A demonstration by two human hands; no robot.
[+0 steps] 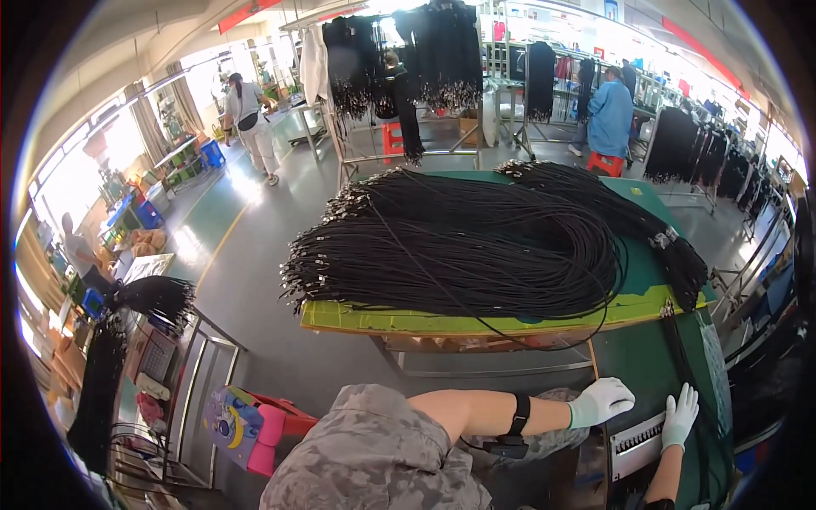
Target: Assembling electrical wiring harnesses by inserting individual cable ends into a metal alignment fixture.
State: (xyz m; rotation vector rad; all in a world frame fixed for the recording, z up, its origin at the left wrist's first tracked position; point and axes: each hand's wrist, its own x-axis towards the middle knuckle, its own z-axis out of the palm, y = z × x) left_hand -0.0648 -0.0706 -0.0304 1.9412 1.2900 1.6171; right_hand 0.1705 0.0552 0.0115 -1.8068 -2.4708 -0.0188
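Note:
My left hand [602, 402], in a white glove, is above the near edge of the green side table [620, 357]. Its fingers are curled, and whatever they may hold is hidden. My right hand [680, 416], also gloved in white, has its fingers stretched out at the right edge of a metal fixture [636, 445] with a row of slots. Beside that hand a thin bundle of black cables [677, 348] runs along the table. A large looped pile of black cables [476, 246] with silvery ends lies on the table ahead.
The pile's table has a yellow-green edge [408, 320]. Another cable bundle [684, 259] hangs over its right end. At left are a metal-framed stand [204, 374] with cables and a red stool [293, 416]. Racks of hanging cables [442, 55] and several people stand farther back.

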